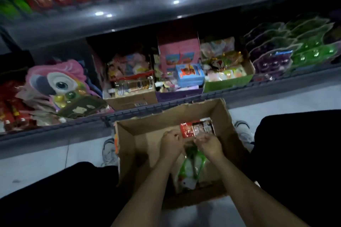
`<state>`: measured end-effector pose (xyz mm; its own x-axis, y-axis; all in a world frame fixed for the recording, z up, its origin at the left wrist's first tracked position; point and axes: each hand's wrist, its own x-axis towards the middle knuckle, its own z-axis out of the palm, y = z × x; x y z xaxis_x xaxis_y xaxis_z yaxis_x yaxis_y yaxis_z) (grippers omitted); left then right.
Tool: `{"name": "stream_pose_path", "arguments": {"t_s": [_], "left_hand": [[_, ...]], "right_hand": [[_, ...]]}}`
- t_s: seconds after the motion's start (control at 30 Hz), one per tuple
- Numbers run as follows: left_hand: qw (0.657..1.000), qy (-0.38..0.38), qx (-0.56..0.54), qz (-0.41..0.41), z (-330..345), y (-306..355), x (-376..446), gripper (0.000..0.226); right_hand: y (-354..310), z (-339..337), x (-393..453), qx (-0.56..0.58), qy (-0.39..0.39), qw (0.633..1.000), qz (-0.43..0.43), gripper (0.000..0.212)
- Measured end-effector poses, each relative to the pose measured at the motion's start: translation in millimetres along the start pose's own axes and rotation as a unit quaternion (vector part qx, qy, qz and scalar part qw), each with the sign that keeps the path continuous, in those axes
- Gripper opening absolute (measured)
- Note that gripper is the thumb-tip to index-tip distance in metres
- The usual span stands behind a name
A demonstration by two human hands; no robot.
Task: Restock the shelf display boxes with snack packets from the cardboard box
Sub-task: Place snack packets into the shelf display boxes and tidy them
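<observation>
Dim aisle; pale tiled floor (42, 164) beneath grey shelving (129, 16) glinting with ceiling-light reflections.

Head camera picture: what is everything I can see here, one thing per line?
cardboard box: one, brown, open, on the floor between the legs
snack packets: a few, red and clear, in the box at the hands
green packet: one, lower in the box
display boxes: several, brown, purple, green, on the lower shelf
parrot pack: one, pink, shelf left
shoes: two, white
left hand: on the packets
right hand: on the packets
</observation>
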<state>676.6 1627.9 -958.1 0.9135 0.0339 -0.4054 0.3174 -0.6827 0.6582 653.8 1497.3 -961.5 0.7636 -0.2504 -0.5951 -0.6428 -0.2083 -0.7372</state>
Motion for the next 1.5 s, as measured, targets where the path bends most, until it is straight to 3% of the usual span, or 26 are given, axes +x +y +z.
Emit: {"name": "stream_pose_path", "arguments": {"t_s": [0.07,0.17,0.33,0.43,0.47,0.53,0.63,0.7,0.83,0.9,1.0,1.17,1.33,1.5], "left_hand": [[0.999,-0.04,0.023,-0.018,18.0,-16.7,7.2,0.019],[0.995,-0.089,0.017,-0.04,40.9,-39.0,13.0,0.019],[0.987,-0.126,0.045,-0.094,69.1,-72.1,17.7,0.029],[0.969,-0.202,0.108,-0.092,79.4,-87.2,23.1,0.014],[0.97,-0.217,0.063,-0.086,85.7,-96.4,24.5,0.02],[0.968,-0.163,-0.137,-0.131,99.5,-109.7,29.7,0.031],[0.977,-0.151,-0.049,-0.144,103.2,-103.9,22.9,0.022],[0.972,-0.12,-0.104,-0.173,106.7,-102.4,20.6,0.015],[0.953,-0.132,-0.156,-0.225,101.2,-99.1,21.3,0.006],[0.949,-0.126,-0.164,-0.237,94.1,-96.2,23.3,0.015],[0.921,-0.081,-0.246,-0.292,80.6,-90.2,25.1,0.017],[0.888,-0.041,-0.345,-0.3,46.2,-69.0,25.3,0.018],[0.902,-0.003,-0.357,-0.245,6.0,-45.0,16.3,0.019],[0.917,-0.041,-0.38,-0.113,-28.3,-12.8,-14.0,0.035]], "right_hand": [[16.8,0.6,9.7,-0.011,0.009,0.999,0.047,0.006],[42.9,-0.4,23.8,-0.084,-0.035,0.989,0.118,0.028],[82.5,9.9,41.6,-0.128,-0.079,0.966,0.21,0.034],[98.5,23.3,44.1,-0.113,-0.086,0.964,0.224,0.034],[105.7,27.3,46.1,-0.108,-0.081,0.965,0.226,0.032],[113.7,31.9,48.7,-0.096,-0.068,0.966,0.232,0.031],[118.1,32.6,52.6,-0.054,-0.059,0.965,0.25,0.03],[123.3,31.8,54.6,0.009,-0.05,0.961,0.272,0.018],[124.3,32.5,53.4,0.092,-0.078,0.95,0.287,0.03],[114.9,29.4,48.9,0.104,-0.096,0.946,0.293,0.026],[102.3,23.9,43.9,0.126,-0.12,0.95,0.258,0.004],[76.1,19.3,34.1,0.184,-0.11,0.961,0.173,0.041],[37.8,11.9,18.1,0.199,-0.126,0.969,0.076,0.053],[4.2,1.4,-8.1,0.254,-0.151,0.955,0.003,0.055]]}}
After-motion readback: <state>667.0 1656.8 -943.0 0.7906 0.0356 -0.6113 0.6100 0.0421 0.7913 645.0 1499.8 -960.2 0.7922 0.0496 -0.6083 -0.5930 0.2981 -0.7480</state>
